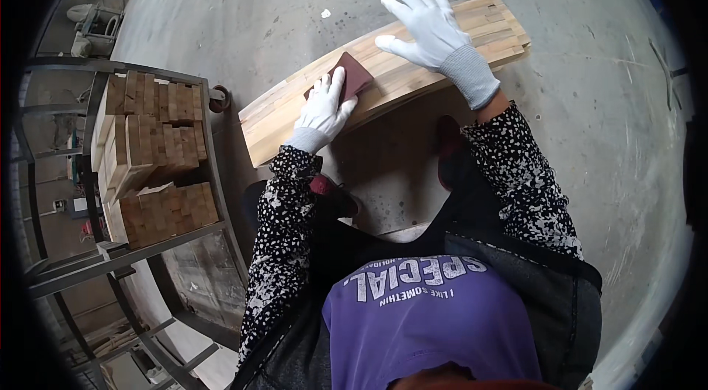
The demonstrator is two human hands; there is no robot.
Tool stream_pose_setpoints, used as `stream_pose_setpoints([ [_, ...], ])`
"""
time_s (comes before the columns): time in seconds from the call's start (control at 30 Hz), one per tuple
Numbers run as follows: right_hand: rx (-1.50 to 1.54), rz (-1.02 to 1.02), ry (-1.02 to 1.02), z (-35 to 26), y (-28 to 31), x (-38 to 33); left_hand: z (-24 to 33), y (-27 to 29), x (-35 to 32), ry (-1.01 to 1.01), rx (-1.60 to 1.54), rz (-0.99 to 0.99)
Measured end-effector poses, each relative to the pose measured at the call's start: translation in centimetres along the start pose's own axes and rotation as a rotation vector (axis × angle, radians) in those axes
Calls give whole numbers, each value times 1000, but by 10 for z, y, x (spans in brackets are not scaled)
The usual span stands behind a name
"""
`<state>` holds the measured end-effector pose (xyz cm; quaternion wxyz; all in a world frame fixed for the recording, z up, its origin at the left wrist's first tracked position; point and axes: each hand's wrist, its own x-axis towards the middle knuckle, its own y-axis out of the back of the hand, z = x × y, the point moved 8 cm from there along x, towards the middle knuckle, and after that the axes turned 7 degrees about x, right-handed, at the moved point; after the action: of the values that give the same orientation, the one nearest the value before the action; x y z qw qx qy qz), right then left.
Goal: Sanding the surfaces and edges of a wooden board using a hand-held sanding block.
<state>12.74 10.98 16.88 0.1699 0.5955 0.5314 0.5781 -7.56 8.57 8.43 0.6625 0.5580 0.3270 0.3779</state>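
A long laminated wooden board (274,116) lies slanted in front of me, its right end farther off than its left. Pressed against its top is a folded dark red sheet of sandpaper (357,74), which my left hand (322,113) in a white glove grips by the near left side. My right hand (429,30), gloved too, is over the right part of the board with its fingers spread and nothing in them. Whether its palm touches the wood I cannot tell. What supports the board underneath is hidden.
At my left stands a grey metal rack cart (221,191) on casters, stacked with short wooden blocks (166,213). My shoes (448,147) are on the concrete floor (590,132) just this side of the board. Cords and equipment (96,18) lie at the far left.
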Motion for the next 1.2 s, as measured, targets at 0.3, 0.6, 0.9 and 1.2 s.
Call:
stream_pose_setpoints([
  [0.3, 15, -24, -14, 5, 5, -5, -154, -2, -77, 704, 592, 265],
  [0.6, -66, 43, -177, 60, 29, -16, -6, -22, 32, 593, 447, 398],
  [0.9, -124, 120, -295, 102, 45, -18, 138, -57, 101, 47, 103, 354],
  [1.2, 23, -46, -264, 99, 31, -31, -130, -14, -55, 909, 449, 266],
])
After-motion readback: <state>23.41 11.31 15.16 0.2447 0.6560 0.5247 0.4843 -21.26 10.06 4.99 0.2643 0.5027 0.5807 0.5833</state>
